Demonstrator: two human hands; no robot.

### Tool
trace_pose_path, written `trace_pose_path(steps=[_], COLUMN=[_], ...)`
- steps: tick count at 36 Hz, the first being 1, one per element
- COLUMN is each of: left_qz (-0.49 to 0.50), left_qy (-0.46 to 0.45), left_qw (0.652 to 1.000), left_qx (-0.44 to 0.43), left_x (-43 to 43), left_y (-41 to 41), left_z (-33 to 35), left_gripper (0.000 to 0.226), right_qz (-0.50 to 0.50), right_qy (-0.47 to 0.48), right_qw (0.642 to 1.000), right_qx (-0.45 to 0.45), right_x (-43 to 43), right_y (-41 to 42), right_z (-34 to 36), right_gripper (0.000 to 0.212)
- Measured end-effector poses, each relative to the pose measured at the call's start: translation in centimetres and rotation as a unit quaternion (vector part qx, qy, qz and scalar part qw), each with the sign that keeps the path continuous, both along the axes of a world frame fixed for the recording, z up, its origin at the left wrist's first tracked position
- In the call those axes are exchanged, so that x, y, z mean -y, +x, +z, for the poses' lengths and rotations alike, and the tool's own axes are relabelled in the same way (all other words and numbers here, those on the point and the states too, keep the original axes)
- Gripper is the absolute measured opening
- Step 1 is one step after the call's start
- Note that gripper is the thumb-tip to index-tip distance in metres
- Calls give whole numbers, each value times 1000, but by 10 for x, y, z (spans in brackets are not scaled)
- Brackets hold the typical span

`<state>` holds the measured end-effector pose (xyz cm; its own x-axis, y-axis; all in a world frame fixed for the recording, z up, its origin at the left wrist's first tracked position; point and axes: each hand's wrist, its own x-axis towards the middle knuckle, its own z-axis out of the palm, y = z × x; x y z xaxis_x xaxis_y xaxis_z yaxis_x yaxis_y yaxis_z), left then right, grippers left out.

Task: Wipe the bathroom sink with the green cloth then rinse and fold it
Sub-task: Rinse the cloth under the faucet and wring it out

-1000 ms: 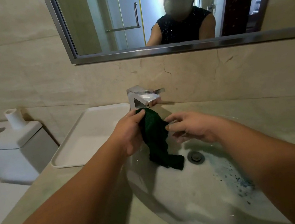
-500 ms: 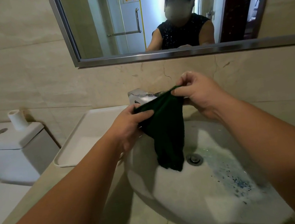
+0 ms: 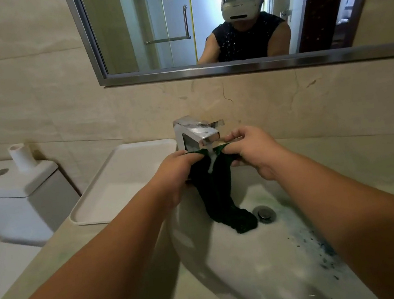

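Observation:
The dark green cloth (image 3: pixel 218 192) hangs wet into the white oval sink (image 3: pixel 257 262), its lower end bunched beside the metal drain (image 3: pixel 264 213). My left hand (image 3: pixel 177 171) grips its top left corner and my right hand (image 3: pixel 254 150) grips its top right corner, stretching the upper edge just under the chrome faucet (image 3: pixel 197 132). A thin stream of water runs from the spout onto the cloth between my hands. Green specks and foam lie on the basin's right side.
A white rectangular tray (image 3: pixel 119 183) lies on the beige counter (image 3: pixel 55 265) left of the sink. A white toilet tank (image 3: pixel 17 195) with a paper roll core (image 3: pixel 21 157) stands further left. A mirror (image 3: pixel 223 16) hangs above.
My right hand took the cloth's other corner, lifted it high, then both hands lowered the spread top edge under the faucet. Water now runs onto the cloth.

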<state>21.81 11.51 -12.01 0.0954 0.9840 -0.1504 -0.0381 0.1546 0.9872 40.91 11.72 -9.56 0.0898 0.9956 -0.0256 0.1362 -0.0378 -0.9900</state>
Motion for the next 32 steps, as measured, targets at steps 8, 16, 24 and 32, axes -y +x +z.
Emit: trace_pose_path(steps=[8, 16, 24, 32], left_qz=[-9, -18, -58, -70], left_qy=[-19, -43, -52, -34], left_qw=[998, 987, 986, 984], left_qx=[60, 153, 149, 159], left_x=[-5, -1, -3, -2], left_y=[8, 8, 8, 9], left_z=[-3, -5, -7, -5], left_gripper=[28, 25, 31, 31], right_qz=[14, -9, -14, 16], right_qy=[-33, -51, -40, -35], right_qw=[999, 999, 999, 998], right_qx=[-8, 8, -11, -57], right_x=[-11, -26, -39, -35], right_y=[-6, 3, 3, -8], right_z=[-8, -12, 0, 13], right_gripper=[17, 19, 47, 33])
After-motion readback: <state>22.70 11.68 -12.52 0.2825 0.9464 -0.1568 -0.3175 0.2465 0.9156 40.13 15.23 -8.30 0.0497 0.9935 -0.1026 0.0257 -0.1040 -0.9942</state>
